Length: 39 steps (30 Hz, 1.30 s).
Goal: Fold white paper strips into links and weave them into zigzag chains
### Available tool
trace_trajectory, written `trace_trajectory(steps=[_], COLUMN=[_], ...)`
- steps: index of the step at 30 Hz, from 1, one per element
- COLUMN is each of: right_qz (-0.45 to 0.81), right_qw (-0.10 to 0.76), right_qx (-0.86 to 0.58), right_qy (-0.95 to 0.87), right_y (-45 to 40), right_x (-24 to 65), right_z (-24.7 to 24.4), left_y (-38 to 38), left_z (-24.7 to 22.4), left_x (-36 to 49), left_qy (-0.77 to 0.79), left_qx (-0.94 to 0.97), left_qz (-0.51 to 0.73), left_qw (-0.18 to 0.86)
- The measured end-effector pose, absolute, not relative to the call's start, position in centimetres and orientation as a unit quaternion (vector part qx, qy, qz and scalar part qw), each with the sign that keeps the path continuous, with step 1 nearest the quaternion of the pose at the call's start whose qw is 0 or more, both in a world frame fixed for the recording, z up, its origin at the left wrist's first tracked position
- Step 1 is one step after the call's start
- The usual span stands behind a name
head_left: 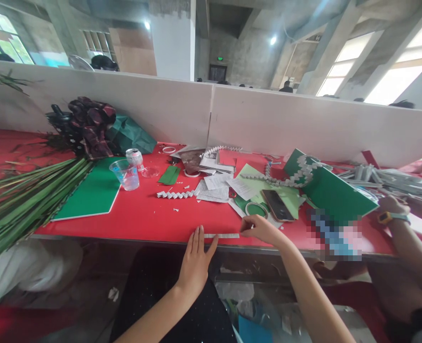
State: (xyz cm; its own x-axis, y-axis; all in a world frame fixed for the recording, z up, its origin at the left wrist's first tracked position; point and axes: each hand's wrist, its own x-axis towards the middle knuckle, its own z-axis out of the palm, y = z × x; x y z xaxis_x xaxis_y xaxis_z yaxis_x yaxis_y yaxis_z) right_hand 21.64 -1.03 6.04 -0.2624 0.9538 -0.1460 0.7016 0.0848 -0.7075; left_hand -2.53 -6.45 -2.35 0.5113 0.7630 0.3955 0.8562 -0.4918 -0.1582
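Note:
A narrow strip of printed paper (227, 236) lies flat along the front edge of the red table. My left hand (196, 252) rests on its left part, fingers stretched out and thumb apart, pressing from above. At the strip's right end is my right hand (257, 228), its fingers curled and pinched together; whether they grip the paper is too small to make out. Beyond the hands, a folded zigzag paper chain (175, 195) lies beside several loose printed sheets (214, 193). A roll of tape (256, 209) and a phone (277, 206) sit just past my right hand.
Green boards (85, 195) (339, 195) lie left and stand folded right. A plastic cup (125, 176) and a can (135, 159) stand at left, near long green leaves (35, 195). Another person's hand (393, 209) works at right. A white partition (268, 119) closes the back.

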Motion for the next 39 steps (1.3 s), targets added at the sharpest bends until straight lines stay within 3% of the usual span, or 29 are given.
trace_trajectory(steps=[3,9,39], right_qz=[0.332,0.334,0.348], right_qw=[0.23,0.207,0.23], right_qx=[-0.535,-0.544,-0.541], right_qy=[-0.743,-0.742,-0.73], right_y=[-1.3,-0.2,-0.5], right_x=[19.1,17.1,17.5], right_z=[5.1,3.1,3.1], left_y=[-6.6,-6.5,-5.9], left_z=[-2.3,-2.3,-1.5], left_x=[-2.4,-2.6,-6.7], left_qy=[-0.473,-0.465,-0.424], left_qx=[-0.853,-0.858,-0.885], left_qz=[-0.141,-0.145,-0.137], left_qw=[0.171,0.162,0.137])
